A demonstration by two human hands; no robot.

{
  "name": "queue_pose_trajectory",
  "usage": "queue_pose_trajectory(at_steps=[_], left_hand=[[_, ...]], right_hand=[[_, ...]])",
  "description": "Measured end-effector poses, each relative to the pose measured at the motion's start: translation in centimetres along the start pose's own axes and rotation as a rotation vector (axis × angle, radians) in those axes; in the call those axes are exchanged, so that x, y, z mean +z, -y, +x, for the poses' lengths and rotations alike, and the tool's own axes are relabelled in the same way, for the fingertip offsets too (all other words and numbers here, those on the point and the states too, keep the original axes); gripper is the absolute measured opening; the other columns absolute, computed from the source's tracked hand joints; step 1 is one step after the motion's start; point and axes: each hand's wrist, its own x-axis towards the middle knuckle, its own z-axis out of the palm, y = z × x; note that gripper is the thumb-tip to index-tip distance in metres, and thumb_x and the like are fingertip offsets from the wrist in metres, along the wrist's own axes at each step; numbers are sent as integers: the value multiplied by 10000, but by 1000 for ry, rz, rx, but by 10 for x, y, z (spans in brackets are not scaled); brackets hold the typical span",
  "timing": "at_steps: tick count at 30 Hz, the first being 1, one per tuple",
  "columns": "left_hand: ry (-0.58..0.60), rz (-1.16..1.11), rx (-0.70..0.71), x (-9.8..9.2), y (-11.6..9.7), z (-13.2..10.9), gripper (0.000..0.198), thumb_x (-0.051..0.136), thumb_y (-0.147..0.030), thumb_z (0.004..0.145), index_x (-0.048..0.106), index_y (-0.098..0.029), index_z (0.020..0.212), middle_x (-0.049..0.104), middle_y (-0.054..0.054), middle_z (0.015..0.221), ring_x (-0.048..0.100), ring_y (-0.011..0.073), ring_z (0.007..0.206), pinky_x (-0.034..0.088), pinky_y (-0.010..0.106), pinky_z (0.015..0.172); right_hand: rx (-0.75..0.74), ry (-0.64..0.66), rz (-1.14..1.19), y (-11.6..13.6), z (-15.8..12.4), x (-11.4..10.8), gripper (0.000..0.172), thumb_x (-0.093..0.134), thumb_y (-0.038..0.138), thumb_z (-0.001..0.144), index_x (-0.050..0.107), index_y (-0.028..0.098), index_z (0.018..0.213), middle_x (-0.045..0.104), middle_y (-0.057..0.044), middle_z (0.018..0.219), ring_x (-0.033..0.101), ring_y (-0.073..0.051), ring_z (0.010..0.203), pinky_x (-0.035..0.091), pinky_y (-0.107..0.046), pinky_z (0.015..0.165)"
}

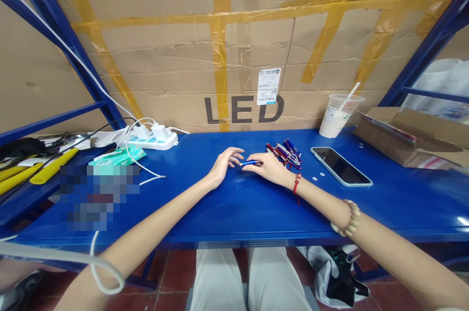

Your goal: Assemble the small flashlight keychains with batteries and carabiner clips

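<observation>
Between the thumb and fingers of my right hand (270,166) is a small blue keychain flashlight (249,162), a slim shiny metal tube lying nearly level. Its free end points at my left hand (224,164). That hand is open, with fingers loosely curved and apart, close by the tube's end; I cannot tell whether a fingertip touches it. Just behind my right hand lies a pile of similar keychain flashlights (289,151) in red, blue, purple and silver, partly hidden by the hand.
On the right are a phone (341,166), a drink cup (335,118) with a straw, and an open cardboard box (410,137). At left lie a white power strip (157,140), a green tissue pack (120,155) and loose cables. A large carton (176,67) stands behind the blue table (227,213).
</observation>
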Motion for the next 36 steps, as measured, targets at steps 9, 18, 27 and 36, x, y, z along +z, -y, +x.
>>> queue_pose_trajectory(at_steps=[9,18,27,36], left_hand=[[-2,-6,-9,0,3,1,395,306,-387,853,616,-151,915,651,65,849,586,151,764,431,246,642],[16,-1,-19,0,6,3,402,299,-395,845,610,-149,912,646,71,861,577,150,772,419,237,643],[18,8,-30,0,6,3,413,292,-396,852,622,-152,900,662,74,867,600,153,748,436,248,634],[4,5,-51,1,6,4,396,303,-380,855,629,-156,876,658,73,855,592,154,775,439,238,632]], right_hand=[[-25,1,-1,0,0,0,391,418,447,896,669,149,914,680,-61,845,572,-158,696,390,-246,632],[2,34,-1,-2,0,-1,420,370,446,912,661,154,827,659,-36,768,551,-140,661,367,-238,617],[10,14,-79,0,-1,-1,463,402,530,878,659,165,753,646,-31,707,535,-136,629,353,-235,610],[45,30,-87,1,-1,-2,379,505,528,826,640,178,768,626,-12,666,535,-136,601,340,-220,568]])
